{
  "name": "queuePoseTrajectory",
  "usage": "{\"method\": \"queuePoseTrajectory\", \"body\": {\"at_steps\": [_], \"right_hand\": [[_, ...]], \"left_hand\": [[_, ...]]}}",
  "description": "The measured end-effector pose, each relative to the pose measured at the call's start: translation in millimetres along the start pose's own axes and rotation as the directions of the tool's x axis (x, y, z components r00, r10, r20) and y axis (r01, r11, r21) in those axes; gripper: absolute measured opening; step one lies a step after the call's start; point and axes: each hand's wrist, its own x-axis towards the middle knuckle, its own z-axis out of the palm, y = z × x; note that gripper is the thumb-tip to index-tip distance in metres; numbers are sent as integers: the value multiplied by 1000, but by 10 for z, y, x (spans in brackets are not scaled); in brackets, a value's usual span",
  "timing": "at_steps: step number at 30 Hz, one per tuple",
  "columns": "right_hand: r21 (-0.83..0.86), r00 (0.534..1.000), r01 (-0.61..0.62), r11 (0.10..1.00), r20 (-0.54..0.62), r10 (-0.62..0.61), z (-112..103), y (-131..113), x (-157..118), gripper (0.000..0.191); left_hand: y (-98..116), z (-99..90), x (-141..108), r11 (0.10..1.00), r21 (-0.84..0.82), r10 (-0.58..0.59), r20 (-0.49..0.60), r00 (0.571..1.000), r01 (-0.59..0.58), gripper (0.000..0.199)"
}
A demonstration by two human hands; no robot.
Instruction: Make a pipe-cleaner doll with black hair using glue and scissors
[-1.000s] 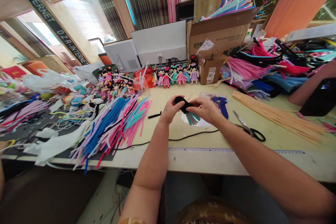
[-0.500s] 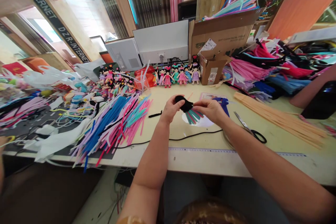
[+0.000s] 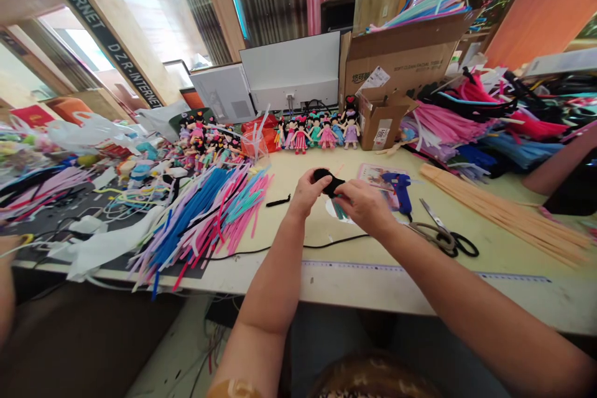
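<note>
Near the middle of the table, my left hand [image 3: 305,193] is closed around the black fuzzy top of a pipe-cleaner doll [image 3: 323,175]. My right hand [image 3: 367,204] pinches the doll at its lower black edge, and its fingers cover most of the teal and pink strips below. A white round sheet [image 3: 332,210] lies under the hands. To the right of my right hand rest a blue glue gun [image 3: 401,191] and a printed card [image 3: 370,174]. Black-handled scissors [image 3: 448,237] lie nearer me. Left of my left hand is a short black pipe cleaner [image 3: 278,201].
Bundles of coloured pipe cleaners [image 3: 200,217] cover the left side; peach ones [image 3: 504,214] lie at right. Finished dolls [image 3: 321,132] line the back beside a cardboard box [image 3: 381,124]. A black cord [image 3: 284,247] and a ruler strip [image 3: 354,266] cross the front. Another person's arm shows far left.
My right hand has moved left and closed in on the doll, now covering most of its teal and pink strips. My left hand keeps its hold. The view has shifted slightly.
</note>
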Motion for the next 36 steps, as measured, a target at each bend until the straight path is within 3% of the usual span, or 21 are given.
{"method": "queuePoseTrajectory", "body": {"at_steps": [3, 6, 9, 12, 14, 17, 22, 28, 31, 36], "right_hand": [[-154, 995, 73, 985, 73, -62, 75, -64, 15, 17], [-90, 998, 57, 994, 33, -54, 56, -43, 19, 19], [121, 994, -57, 991, -89, 68, -23, 71, 5, 13], [311, 949, -226, 923, -143, 280, -86, 253, 7, 13], [378, 919, -313, 871, -111, 378, -101, 361, 21, 15], [404, 907, -382, 831, -8, 420, -89, 431, 44, 18], [426, 908, -409, 807, 98, 408, -61, 420, 58, 17], [499, 909, -353, 791, -17, 417, -99, 433, 23, 18], [382, 943, -300, 874, -20, 333, -70, 292, -20, 14], [11, 992, -127, 992, -6, 127, 44, 26, -37, 10]], "left_hand": [[-12, 0, -2, 1000, 4, -1, 20, 1000, 1, 48], [-32, -20, 9, 1000, -3, 4, 26, 1000, -4, 48], [-42, -47, 27, 1000, -28, 6, 11, 1000, -5, 48], [-29, -61, 34, 998, -65, 6, -8, 1000, -6, 49], [-13, -60, 28, 997, -79, 3, -9, 1000, -4, 50], [3, -49, 10, 997, -81, -2, 11, 1000, 3, 51], [-7, -45, 1, 999, -49, 23, 45, 999, -21, 48], [-40, -74, 46, 998, -64, 8, -26, 1000, -10, 48], [-39, -64, 48, 998, -66, 11, -47, 999, -14, 47], [-25, -21, 23, 998, -49, 30, -30, 999, -31, 45]]}}
